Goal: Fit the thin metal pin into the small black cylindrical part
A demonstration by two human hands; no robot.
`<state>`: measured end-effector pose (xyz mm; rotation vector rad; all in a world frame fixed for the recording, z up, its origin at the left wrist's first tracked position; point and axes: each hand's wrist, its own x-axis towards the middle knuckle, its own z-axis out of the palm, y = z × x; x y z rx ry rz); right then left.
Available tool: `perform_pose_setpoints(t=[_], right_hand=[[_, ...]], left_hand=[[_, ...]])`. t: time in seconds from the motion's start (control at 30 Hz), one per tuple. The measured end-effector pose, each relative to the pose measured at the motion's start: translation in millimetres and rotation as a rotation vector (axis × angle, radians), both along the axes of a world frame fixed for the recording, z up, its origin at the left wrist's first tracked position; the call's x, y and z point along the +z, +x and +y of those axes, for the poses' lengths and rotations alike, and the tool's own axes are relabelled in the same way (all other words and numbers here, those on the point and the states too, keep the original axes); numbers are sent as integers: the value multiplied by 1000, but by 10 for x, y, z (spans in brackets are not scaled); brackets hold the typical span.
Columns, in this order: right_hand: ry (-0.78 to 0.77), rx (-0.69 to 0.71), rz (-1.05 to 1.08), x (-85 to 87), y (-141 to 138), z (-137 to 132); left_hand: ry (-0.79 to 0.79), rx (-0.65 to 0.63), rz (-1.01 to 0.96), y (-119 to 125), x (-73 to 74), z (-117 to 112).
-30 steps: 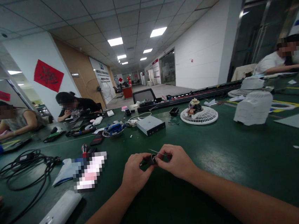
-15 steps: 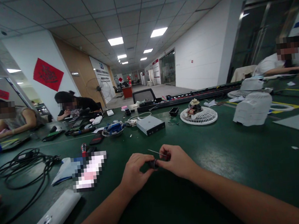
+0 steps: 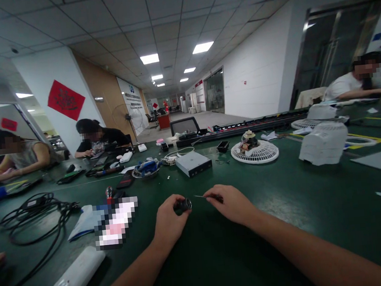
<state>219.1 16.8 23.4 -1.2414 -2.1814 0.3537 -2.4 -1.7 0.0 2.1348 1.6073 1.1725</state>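
My left hand [image 3: 169, 217] is closed around a small dark cylindrical part [image 3: 184, 204], gripping it between thumb and fingers. Its round end with a lighter rim faces right. Just to the right, my right hand [image 3: 229, 202] pinches a thin metal rod [image 3: 200, 196], perhaps a screwdriver shaft or tweezers; its rear end is hidden in my fingers. The rod's tip points left toward the dark part, and a small gap separates them. Both hands are just above the green table [image 3: 201, 250].
Beyond my hands lie a silver disc drive [image 3: 193, 163], a white fan grille with a motor [image 3: 254, 151] and a white plastic housing [image 3: 324, 144]. To the left are coiled black cables [image 3: 43, 220], a long white case [image 3: 67, 280] and a red-handled tool [image 3: 109, 195]. Other people sit around the table.
My hands have moved apart. The rod has turned from slanting across the dark part to pointing left at it, and the part's round end now shows.
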Motion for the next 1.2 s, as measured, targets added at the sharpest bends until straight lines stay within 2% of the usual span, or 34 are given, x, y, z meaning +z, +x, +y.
perform_pose_setpoints(t=[0.13, 0.23, 0.37, 0.6, 0.8, 0.93, 1.03, 1.2], right_hand=[[30, 96, -123, -15, 29, 15], [50, 139, -182, -18, 1, -17], [118, 140, -231, 4, -37, -78], [246, 166, -378, 14, -144, -150], [194, 66, -523, 46, -231, -209], [171, 160, -562, 103, -187, -258], [153, 189, -507, 115, -147, -264], [118, 50, -458, 82, -192, -259]], left_hand=[[-15, 7, 14, -9, -1, 4], [-10, -87, 50, 24, 35, -40], [-1, -177, 90, 61, 80, -95], [-39, -183, 101, 82, 81, -127], [-48, -210, 176, 93, 92, -145], [-66, -233, 225, 92, 105, -166], [-61, -241, 214, 89, 115, -180], [-59, -258, 226, 91, 98, -168]])
